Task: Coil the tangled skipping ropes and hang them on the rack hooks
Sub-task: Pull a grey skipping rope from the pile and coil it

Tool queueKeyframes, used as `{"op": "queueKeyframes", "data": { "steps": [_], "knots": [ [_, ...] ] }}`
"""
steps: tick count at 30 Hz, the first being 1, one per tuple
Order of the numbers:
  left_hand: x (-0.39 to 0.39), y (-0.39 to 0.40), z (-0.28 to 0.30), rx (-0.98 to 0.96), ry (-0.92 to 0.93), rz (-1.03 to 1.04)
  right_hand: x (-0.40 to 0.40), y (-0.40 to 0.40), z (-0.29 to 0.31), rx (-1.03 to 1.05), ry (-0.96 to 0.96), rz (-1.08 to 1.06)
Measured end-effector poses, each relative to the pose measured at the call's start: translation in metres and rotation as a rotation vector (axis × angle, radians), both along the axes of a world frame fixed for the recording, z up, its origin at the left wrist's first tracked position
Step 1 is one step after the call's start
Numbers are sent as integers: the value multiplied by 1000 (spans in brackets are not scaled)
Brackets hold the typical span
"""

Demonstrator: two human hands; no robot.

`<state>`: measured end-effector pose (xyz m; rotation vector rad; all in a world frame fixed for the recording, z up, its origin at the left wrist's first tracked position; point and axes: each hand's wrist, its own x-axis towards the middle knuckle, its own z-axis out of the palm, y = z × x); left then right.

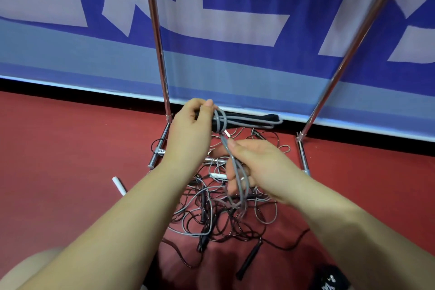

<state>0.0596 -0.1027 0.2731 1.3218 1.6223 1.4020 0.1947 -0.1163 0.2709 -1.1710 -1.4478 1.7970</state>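
My left hand (pixel 191 129) grips a bundle of black handles with grey rope (pixel 249 121) folded along them and wound around near my fingers. A loose length of that grey rope (pixel 235 167) runs down from the bundle through my right hand (pixel 256 167), which pinches it between thumb and fingers. Below both hands lies a tangled pile of grey and black skipping ropes (pixel 219 216) on the red floor. The chrome rack (pixel 162 54) stands behind the pile; its hooks are out of view.
The rack's right upright (pixel 348 56) slants up to the top right, and its base bars (pixel 160 150) lie on the floor. A white handle (pixel 118 185) and a black handle (pixel 249 259) lie beside the pile. A blue banner (pixel 235 30) backs the rack.
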Motion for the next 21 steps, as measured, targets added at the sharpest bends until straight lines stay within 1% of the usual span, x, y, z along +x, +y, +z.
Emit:
{"op": "queueKeyframes", "data": {
  "steps": [3, 6, 7, 9, 13, 15, 17, 19, 21],
  "knots": [
    [-4, 2, -2, -3, 92, 23, 5, 1, -1, 239, -168, -3],
    [-5, 2, -4, -51, 177, -10, 16, 5, -2, 640, -453, -16],
    [-5, 3, -6, -61, 194, -39, 19, 7, -1, 749, -522, -36],
    [-5, 3, -9, -76, 204, -115, 28, 13, 3, 860, -566, -98],
    [-6, 3, -9, -118, 199, -252, 39, 22, 7, 893, -616, -130],
    [-3, 0, -8, -134, 189, -330, 41, 24, 6, 818, -640, -90],
    [-1, -2, -10, -144, 208, -397, 45, 25, 5, 677, -614, -4],
    [3, -4, -12, -156, 221, -453, 48, 26, 6, 604, -579, 56],
    [6, -5, -14, -160, 120, -509, 50, 25, 9, 568, -488, 60]
  ]
}}
